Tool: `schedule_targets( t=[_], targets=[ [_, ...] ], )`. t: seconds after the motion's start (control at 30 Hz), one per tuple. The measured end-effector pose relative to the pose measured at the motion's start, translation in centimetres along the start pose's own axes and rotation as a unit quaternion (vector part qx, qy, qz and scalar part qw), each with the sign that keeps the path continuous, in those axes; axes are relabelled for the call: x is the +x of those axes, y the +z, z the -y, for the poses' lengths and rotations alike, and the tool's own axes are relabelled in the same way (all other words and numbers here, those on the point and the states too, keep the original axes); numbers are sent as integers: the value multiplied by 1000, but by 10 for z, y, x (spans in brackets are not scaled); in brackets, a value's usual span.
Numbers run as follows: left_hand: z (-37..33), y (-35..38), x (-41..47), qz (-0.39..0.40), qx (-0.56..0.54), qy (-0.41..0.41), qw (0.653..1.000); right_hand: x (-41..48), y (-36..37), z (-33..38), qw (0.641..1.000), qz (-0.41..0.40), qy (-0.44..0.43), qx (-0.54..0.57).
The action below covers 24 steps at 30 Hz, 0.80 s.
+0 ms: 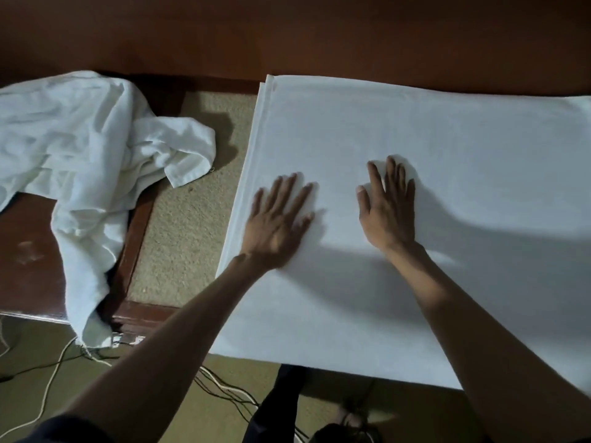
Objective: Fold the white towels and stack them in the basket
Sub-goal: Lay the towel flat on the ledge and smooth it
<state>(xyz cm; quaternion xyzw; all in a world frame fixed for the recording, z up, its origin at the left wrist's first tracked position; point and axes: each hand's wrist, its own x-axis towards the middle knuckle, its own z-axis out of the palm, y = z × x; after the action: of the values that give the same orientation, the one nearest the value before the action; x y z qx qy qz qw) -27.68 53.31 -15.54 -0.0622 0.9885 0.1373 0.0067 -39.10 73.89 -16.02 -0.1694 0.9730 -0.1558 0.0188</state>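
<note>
Head: left hand [278, 215], right hand [387, 206], grip released, press one folded towel [447, 139] near one crumpled towel [73, 129].

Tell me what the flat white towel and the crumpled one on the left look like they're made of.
Flat towel: smooth, matte woven cloth, probably cotton; it lies sheet-flat with thin stacked edges. Crumpled towel: thicker, soft, matte cloth, maybe terry cotton; it bunches in rounded, puffy folds. Weave too blurred to confirm.
</note>
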Motion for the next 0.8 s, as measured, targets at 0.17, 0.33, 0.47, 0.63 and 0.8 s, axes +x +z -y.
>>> schedule_targets(
  t=[0.17, 0.33, 0.47, 0.63, 0.8],
  targets=[
    [-51, -7, 6, -12, -55, -145, 988, -62, -14, -30, 1000, 11, -2, 20],
    [-171, 19, -14, 11, -177, -28, 984, -110, -35, -87, 1000, 11, -9, 5],
    [-186, 52, -25, 43, -30, 25, 998, -154, -58, -163, 1000, -12, -15, -21],
    [-187, 54, -24, 32, 17, 27, 999, -211, -91, -247, 999, 7, 10, -43],
    [-186, 54, -25, 20, 30, 26, 999, -247, -104, -298, 994, -14, 91, -60]
  ],
)
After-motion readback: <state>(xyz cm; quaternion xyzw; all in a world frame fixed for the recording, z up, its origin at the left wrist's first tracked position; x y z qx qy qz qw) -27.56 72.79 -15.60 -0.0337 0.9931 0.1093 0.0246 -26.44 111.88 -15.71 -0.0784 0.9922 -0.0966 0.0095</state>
